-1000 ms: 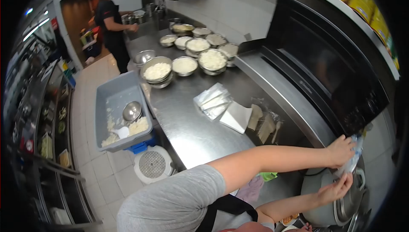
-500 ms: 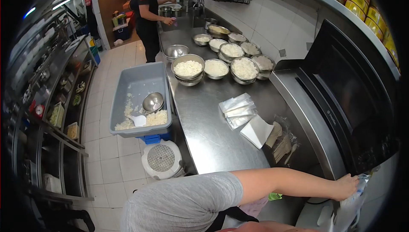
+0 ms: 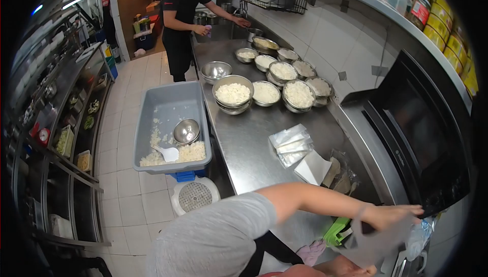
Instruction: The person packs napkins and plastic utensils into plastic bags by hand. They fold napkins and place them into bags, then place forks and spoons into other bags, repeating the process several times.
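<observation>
A thin translucent plastic bag (image 3: 373,244), blurred by motion, hangs between my hands at the lower right. My left hand (image 3: 396,217) is at the bag's upper part, below the black appliance, with its fingertips pointing right. Near the bottom edge my right hand (image 3: 351,268) has curled fingers against the bag's lower part; part of this hand is hidden. A bundle of clear plastic bags (image 3: 420,239) hangs just right of the held bag. A bright green object (image 3: 335,231) and a pink cloth (image 3: 311,251) lie beside my hands.
Metal bowls of rice (image 3: 234,93) crowd the steel counter (image 3: 249,145). Plastic packets (image 3: 292,145) and white paper (image 3: 312,168) lie nearer. A grey tub (image 3: 142,124) holds rice, a paddle and bowls. Another person (image 3: 178,23) stands at the far end. The black appliance (image 3: 422,140) is at right.
My left hand has moved slightly left and up from the hanging bags. The thin bag is now spread between my hands, and my right hand has come into view. The other person reaches toward a pot.
</observation>
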The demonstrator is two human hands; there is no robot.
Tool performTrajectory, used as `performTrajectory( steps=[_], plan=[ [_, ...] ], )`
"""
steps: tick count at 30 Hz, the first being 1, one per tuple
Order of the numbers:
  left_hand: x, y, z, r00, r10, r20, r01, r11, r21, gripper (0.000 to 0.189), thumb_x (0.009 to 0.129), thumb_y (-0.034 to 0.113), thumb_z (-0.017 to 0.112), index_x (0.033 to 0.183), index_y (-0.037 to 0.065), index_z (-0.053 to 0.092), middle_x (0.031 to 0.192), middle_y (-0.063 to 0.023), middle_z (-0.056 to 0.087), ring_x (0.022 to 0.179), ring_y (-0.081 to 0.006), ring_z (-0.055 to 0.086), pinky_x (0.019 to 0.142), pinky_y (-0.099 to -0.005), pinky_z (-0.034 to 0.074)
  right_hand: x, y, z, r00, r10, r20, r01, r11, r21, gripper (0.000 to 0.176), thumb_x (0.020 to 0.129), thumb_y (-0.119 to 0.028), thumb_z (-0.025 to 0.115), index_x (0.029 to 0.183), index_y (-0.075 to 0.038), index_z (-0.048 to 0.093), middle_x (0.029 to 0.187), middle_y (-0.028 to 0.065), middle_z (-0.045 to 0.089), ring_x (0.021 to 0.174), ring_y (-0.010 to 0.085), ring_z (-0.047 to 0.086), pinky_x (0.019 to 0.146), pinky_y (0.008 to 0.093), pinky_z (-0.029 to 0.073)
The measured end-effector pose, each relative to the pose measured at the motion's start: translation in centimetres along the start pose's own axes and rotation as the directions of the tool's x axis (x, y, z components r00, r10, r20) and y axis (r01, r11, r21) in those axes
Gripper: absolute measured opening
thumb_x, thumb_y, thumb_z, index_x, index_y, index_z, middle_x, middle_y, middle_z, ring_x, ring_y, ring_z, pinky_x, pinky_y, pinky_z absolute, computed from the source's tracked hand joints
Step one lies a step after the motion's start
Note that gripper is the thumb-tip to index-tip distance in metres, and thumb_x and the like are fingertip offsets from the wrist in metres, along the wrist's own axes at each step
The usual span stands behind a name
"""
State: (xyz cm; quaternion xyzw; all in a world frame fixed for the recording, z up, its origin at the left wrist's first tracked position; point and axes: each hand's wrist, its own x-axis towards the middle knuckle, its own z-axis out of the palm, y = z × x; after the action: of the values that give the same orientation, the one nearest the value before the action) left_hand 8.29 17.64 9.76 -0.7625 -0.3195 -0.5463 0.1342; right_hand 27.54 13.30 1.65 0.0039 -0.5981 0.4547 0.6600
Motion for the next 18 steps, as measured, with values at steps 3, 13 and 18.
performTrajectory(
  steps=[3,13,18],
  plan=[
    [-9.0,3.5,-8.5,0.923,-0.38,0.069,0.385,0.89,-0.245,0.05,0.087,0.02,0.055,0.129,0.0,0.038,0.132,-0.0172,0.041,0.123,-0.0299,0.04,0.097,-0.0394,0.037,-3.2,2.2,7.1,0.984,0.136,0.115,-0.151,0.98,0.13,0.028,0.088,-0.028,0.042,0.079,-0.002,0.042,0.076,0.01,0.049,0.07,0.019,0.054,0.064,0.0282,0.047],
    [-26.7,21.9,-27.2,0.411,-0.906,0.1,0.884,0.369,-0.288,0.067,0.086,0.043,0.052,0.137,0.005,0.03,0.13,-0.0142,0.044,0.121,-0.0227,0.041,0.099,-0.0371,0.034,-12.0,4.9,21.6,0.239,0.311,0.92,-0.058,0.95,-0.307,0.01,0.081,-0.007,0.056,0.075,-0.001,0.049,0.054,0.0146,0.05,0.045,0.0292,0.052,0.046,0.0391,0.04],
    [-30.1,24.7,-23.6,0.11,-0.99,0.088,0.992,0.104,-0.075,0.032,0.083,0.027,0.061,0.106,0.004,0.057,0.072,-0.0035,0.06,0.062,-0.0114,0.055,0.058,-0.0268,0.047,-11.8,4.6,27.6,0.121,0.085,0.989,-0.003,0.996,-0.085,0.011,0.081,-0.007,0.058,0.074,-0.001,0.052,0.054,0.0117,0.053,0.043,0.0237,0.051,0.044,0.0352,0.038]
  ],
)
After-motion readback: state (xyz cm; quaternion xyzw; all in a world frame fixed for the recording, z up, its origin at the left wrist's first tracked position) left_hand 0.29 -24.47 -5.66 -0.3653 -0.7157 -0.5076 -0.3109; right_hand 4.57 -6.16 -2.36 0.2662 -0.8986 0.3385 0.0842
